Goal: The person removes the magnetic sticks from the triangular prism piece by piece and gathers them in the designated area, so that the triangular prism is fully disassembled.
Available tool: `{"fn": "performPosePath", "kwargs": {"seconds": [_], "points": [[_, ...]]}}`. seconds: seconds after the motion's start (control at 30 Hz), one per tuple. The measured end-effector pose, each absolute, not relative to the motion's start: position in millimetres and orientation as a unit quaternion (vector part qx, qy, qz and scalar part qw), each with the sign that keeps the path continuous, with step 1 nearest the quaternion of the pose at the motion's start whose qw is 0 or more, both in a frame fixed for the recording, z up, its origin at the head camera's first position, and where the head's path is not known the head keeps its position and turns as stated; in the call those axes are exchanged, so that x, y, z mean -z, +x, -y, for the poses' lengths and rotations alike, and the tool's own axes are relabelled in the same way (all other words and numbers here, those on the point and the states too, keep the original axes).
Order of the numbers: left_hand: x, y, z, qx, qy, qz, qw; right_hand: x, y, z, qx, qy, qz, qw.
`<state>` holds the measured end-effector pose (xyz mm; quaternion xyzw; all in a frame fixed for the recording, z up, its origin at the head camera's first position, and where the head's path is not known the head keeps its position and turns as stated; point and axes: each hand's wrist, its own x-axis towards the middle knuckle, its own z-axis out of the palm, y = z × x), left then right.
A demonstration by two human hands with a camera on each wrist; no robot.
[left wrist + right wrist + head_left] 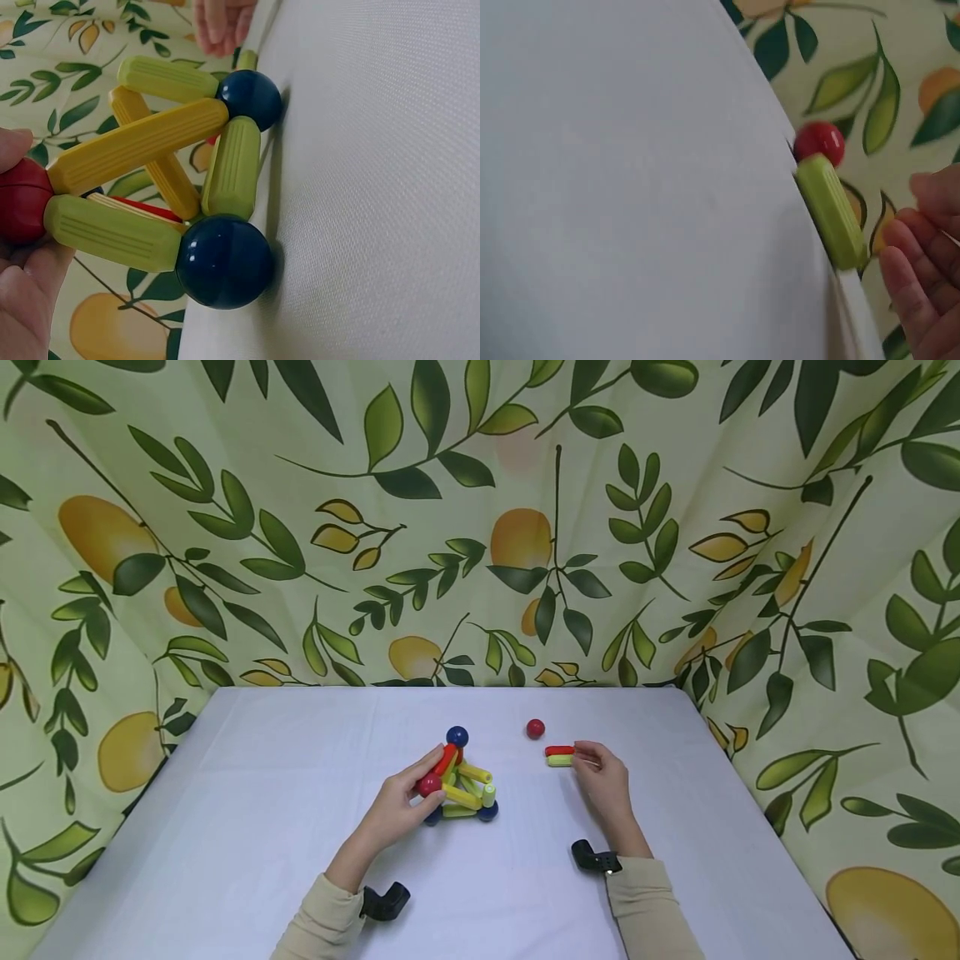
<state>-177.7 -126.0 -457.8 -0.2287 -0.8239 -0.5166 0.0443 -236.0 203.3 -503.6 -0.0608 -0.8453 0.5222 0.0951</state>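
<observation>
My left hand (pixel 393 806) holds a model of magnetic building sticks and balls by its red ball (pixel 430 785); in the left wrist view, thumb and fingers lie around that red ball (pixel 21 201). Yellow sticks (pixel 461 797), lime sticks (pixel 112 232) and a red stick (pixel 446 760) join at dark blue balls (pixel 225 261). Another blue ball (pixel 457 737) is at the model's far end. My right hand (pixel 606 781), its fingers loosely bent, is at the right ends of a loose red stick (pixel 558 750) and lime stick (pixel 829 211). Nothing shows between its fingers in the right wrist view.
A loose red ball (pixel 535 728) lies on the white-covered table (pixel 225 827), beyond the two loose sticks. Behind the table hangs a curtain (pixel 450 602) printed with leaves and fruit. Each wrist wears a black device (pixel 386 902).
</observation>
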Motion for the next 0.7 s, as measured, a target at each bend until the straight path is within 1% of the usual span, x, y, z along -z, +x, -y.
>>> {"fn": "performPosePath", "kwargs": {"seconds": [0.07,0.23,0.37,0.5,0.7], "points": [[458,-177,126,0.516,-0.230,0.824,0.045,495,-233,-193,-0.548,-0.039,0.831,0.086],[457,-177,125,0.517,-0.222,0.826,0.039,481,-224,-165,-0.576,0.061,0.813,0.059],[455,-176,125,0.521,-0.212,0.826,0.029,477,-216,-147,-0.575,0.131,0.808,0.018],[454,-176,124,0.519,-0.215,0.827,0.032,476,-209,-135,-0.574,0.173,0.800,-0.014],[455,-176,125,0.520,-0.214,0.826,0.032,460,-196,-124,-0.580,0.206,0.787,-0.038]]}}
